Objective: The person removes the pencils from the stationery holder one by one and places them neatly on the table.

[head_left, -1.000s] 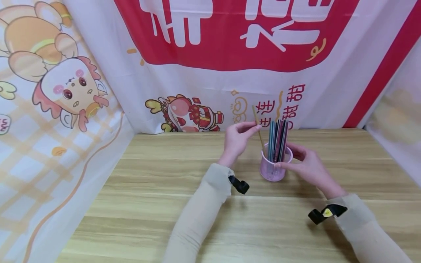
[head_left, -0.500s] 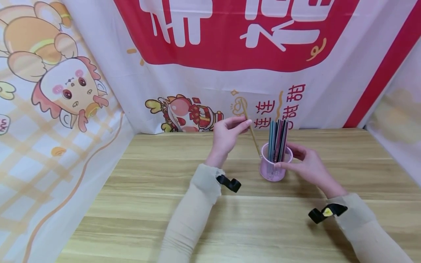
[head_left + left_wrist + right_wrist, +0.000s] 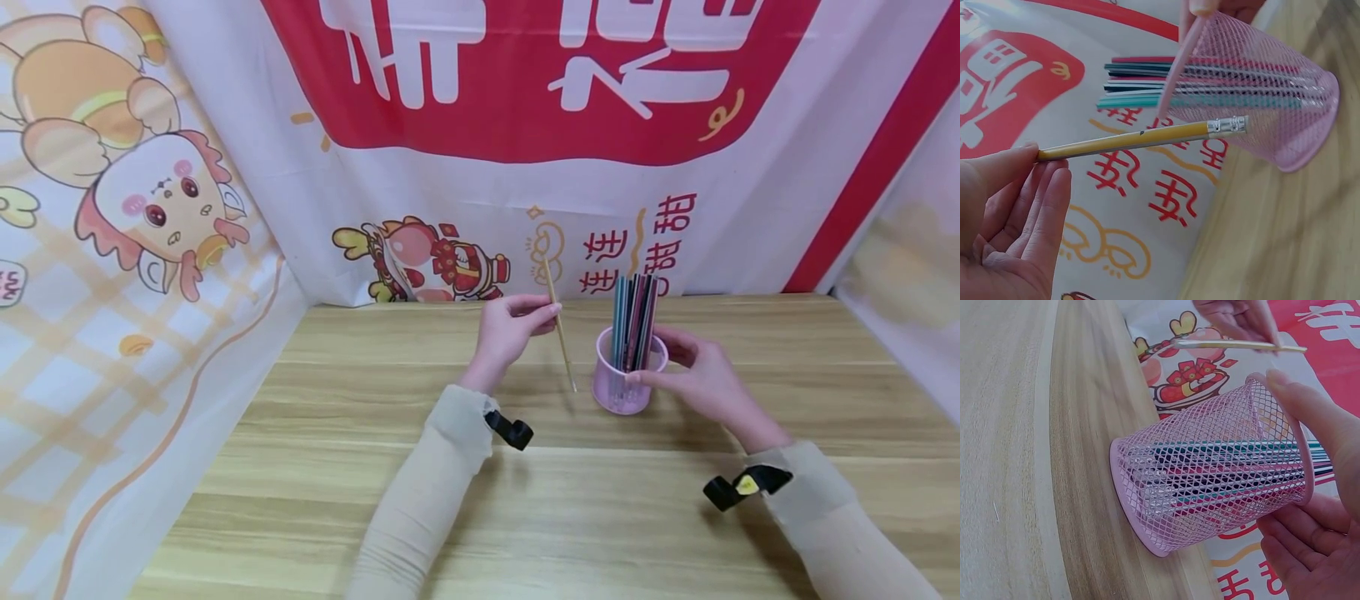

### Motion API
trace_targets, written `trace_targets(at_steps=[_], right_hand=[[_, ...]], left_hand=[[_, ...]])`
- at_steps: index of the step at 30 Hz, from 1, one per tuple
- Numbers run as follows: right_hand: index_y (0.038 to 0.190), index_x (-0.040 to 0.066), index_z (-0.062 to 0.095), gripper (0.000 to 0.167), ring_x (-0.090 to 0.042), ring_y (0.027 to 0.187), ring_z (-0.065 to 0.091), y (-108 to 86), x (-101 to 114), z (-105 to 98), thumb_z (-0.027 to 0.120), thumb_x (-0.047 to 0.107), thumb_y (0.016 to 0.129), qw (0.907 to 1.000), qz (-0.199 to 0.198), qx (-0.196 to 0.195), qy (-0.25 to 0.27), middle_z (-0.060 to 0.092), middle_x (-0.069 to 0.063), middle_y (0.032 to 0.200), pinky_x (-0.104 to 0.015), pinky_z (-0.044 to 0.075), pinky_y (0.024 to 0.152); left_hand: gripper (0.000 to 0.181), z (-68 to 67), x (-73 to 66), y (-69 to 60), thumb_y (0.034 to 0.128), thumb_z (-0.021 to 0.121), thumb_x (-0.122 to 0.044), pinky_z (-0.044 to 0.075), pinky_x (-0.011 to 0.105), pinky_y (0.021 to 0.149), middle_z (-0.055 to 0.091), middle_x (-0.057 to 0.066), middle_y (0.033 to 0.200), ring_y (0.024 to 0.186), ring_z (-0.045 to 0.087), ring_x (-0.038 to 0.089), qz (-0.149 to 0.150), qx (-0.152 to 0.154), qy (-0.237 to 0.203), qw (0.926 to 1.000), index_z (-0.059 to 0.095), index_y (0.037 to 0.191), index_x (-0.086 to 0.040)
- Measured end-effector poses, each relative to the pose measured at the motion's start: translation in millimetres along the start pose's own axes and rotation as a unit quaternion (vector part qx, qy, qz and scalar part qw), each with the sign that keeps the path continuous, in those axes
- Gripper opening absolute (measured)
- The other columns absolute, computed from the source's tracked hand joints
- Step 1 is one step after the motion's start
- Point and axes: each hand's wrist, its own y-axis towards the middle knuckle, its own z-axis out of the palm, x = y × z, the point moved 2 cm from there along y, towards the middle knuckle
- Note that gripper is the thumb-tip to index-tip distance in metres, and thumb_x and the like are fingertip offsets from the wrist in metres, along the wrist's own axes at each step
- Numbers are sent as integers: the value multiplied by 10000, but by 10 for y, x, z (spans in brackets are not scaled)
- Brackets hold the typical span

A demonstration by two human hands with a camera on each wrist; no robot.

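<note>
A yellow pencil (image 3: 1147, 136) with a silver ferrule is pinched near its upper end by my left hand (image 3: 506, 332). In the head view it slants beside the pink mesh pen cup (image 3: 621, 392), apart from it, its ferrule end pointing down above the table. Several pencils (image 3: 633, 321) in teal, black and dark red stand upright in the cup. My right hand (image 3: 701, 375) holds the cup's rim from the right, thumb in front and fingers behind, as the right wrist view shows. The cup stands upright on the table.
The wooden table (image 3: 300, 475) reaches back to a printed cloth (image 3: 525, 183) hung behind it. More patterned cloth (image 3: 225, 358) covers the left side. Each wrist bears a small black camera strap (image 3: 510, 429).
My left hand has drawn the yellow pencil out of the cup, moving left, then lowered it a little beside the cup. My right hand and the cup have stayed still.
</note>
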Motion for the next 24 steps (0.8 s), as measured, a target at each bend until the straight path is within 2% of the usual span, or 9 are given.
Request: trace_targets(at_steps=[5,10,17,24], right_hand=[[1515,27,448,913,-426,1320,491,-6,2,1,876,417,809,10000,12,-6,22,507,-225,1474,-603,388,1107],[1516,23,447,905,-432,1320,490,-10,8,-1,876,400,815,10000,-16,13,64,510,-231,1469,-608,386,1106],[1518,31,446,905,-422,1327,484,-7,4,2,873,412,816,10000,89,11,17,508,-220,1475,-605,381,1112],[1523,40,441,920,-421,1331,477,-5,-6,8,870,435,811,10000,97,-2,-17,502,-215,1481,-609,376,1114]], left_hand=[[210,-44,124,6,879,796,-22,630,317,757,752,123,944,821,746,255,-200,-30,38,9998,751,1076,36],[242,-85,247,27,860,806,2,633,327,746,755,139,934,828,749,274,-418,-122,-101,9990,747,1094,28],[239,-107,443,59,841,818,11,635,323,719,753,136,894,796,752,259,-865,-272,-75,9959,756,1071,11],[243,-79,615,65,837,827,-1,638,339,706,759,125,882,757,753,248,-1016,-224,157,9944,764,1071,10]])
